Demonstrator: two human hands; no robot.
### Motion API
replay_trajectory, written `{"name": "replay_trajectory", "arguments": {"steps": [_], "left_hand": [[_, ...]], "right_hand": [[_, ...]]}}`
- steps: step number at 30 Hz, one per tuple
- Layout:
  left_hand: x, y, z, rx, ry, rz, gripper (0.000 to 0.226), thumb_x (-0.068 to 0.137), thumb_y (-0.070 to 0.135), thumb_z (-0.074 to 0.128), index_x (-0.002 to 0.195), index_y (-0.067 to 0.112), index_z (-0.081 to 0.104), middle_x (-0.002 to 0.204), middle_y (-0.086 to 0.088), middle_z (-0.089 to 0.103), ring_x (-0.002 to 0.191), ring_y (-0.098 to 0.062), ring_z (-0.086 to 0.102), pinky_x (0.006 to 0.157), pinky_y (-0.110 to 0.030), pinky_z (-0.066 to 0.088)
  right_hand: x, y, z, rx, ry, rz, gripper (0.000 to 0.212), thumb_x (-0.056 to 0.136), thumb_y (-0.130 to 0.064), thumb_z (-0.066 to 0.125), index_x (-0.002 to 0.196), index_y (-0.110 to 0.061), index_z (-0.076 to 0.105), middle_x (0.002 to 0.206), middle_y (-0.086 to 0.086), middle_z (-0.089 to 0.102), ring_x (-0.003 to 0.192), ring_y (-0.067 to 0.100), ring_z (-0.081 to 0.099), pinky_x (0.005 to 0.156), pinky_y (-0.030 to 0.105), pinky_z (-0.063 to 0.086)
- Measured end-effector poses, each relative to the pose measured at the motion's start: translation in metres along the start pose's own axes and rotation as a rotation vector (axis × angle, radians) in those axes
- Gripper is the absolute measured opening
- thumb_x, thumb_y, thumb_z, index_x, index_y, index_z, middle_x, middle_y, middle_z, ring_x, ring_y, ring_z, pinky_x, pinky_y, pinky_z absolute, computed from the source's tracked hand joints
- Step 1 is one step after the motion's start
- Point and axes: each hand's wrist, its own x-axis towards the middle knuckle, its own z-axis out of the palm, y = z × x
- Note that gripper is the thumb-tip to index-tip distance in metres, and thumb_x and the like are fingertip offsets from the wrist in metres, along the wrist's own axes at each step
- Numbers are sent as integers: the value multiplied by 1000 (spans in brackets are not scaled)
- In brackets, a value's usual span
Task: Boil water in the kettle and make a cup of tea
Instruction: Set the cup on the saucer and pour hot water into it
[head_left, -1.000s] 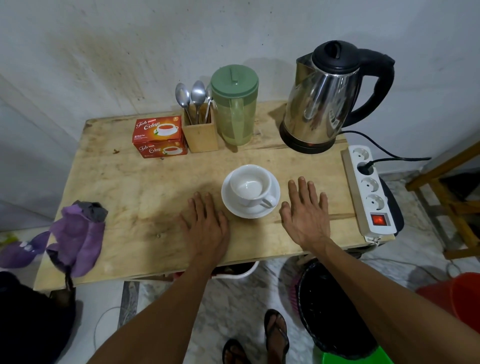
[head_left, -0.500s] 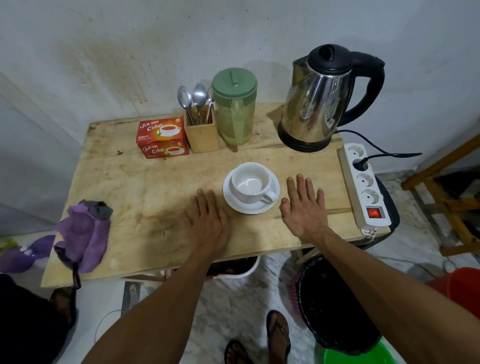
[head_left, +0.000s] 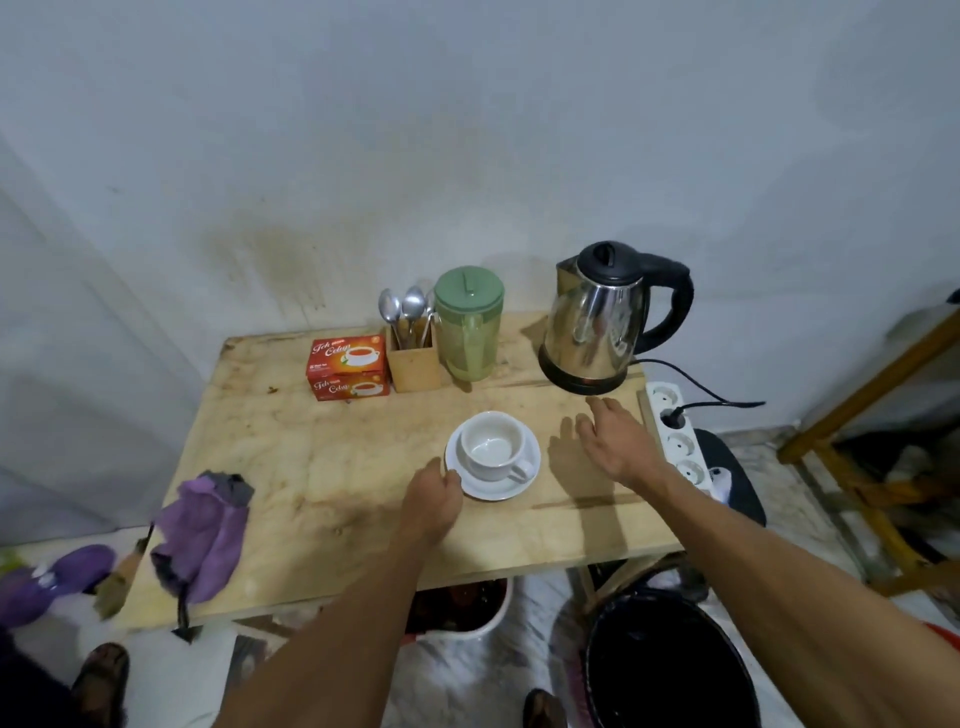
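A steel kettle with a black lid and handle stands on its base at the back right of the wooden table. An empty white cup sits on a white saucer in the middle. My left hand is curled at the saucer's left rim and touches it. My right hand hovers open above the table, between the cup and the kettle, fingers pointing toward the kettle. A red tea box and a green lidded jug stand at the back.
A wooden holder with spoons stands between tea box and jug. A white power strip lies along the right edge, with the kettle's plug in it. A purple cloth hangs off the left front. A black bin stands below.
Both hands have left the tabletop where they lay flat. The left has curled against the saucer's rim; the right has risen and moved toward the kettle. The camera has pulled back.
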Motion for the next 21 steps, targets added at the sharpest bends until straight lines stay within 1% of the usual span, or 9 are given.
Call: {"name": "replay_trajectory", "arguments": {"steps": [3,5,7,9,12,15,17,19,21], "left_hand": [[-1,12,2,-23,51,-12,41,99,20,45,136,4,46,133,-22,57,122,-39,54,97,-37,41],[1,19,3,-34,56,-29,40,97,16,48,134,2,46,131,-24,58,121,-40,55,95,-38,42],[2,25,2,-56,50,-33,35,95,11,49,129,2,50,126,-23,61,115,-40,57,91,-37,43],[0,29,1,-68,35,-17,34,94,11,49,127,4,51,126,-21,61,113,-38,58,89,-36,43],[-6,34,1,-70,2,-20,43,92,21,47,131,4,48,131,-18,59,117,-35,57,89,-33,41],[-6,36,4,-46,32,-48,36,95,10,50,130,2,49,130,-20,60,117,-36,57,91,-35,42],[-2,37,9,-86,66,-52,36,94,6,52,129,0,49,128,-23,59,116,-38,57,91,-37,42],[0,38,11,-132,84,-65,36,92,3,52,128,-2,50,127,-24,59,115,-38,57,93,-40,44],[2,39,14,-173,90,-90,36,92,2,52,128,-1,50,127,-24,59,115,-37,57,93,-39,44]], "right_hand": [[16,1,-44,5,213,-21,30,102,-28,35,114,-10,55,118,14,59,102,33,57,79,40,44],[30,5,-72,21,310,-28,27,100,-26,35,105,-10,57,107,12,59,96,31,58,75,38,44],[46,10,-95,45,407,-18,25,99,-23,36,101,-11,57,105,11,58,95,29,56,74,37,44],[62,16,-113,69,488,4,25,99,-22,37,108,-10,58,115,12,58,104,29,54,81,41,47],[85,26,-130,111,523,32,30,99,-21,37,118,-9,58,126,13,55,115,31,51,90,44,46],[106,39,-137,136,520,46,32,100,-21,38,118,-7,60,127,14,53,114,31,51,89,41,46],[119,48,-139,166,531,54,32,101,-20,38,118,-5,60,127,15,53,114,32,51,88,37,44],[128,52,-141,244,544,108,33,102,-20,37,121,-4,59,131,16,53,116,32,52,91,35,41],[140,57,-143,353,544,182,36,102,-19,35,123,-3,60,131,17,54,115,32,54,93,34,41]]}}
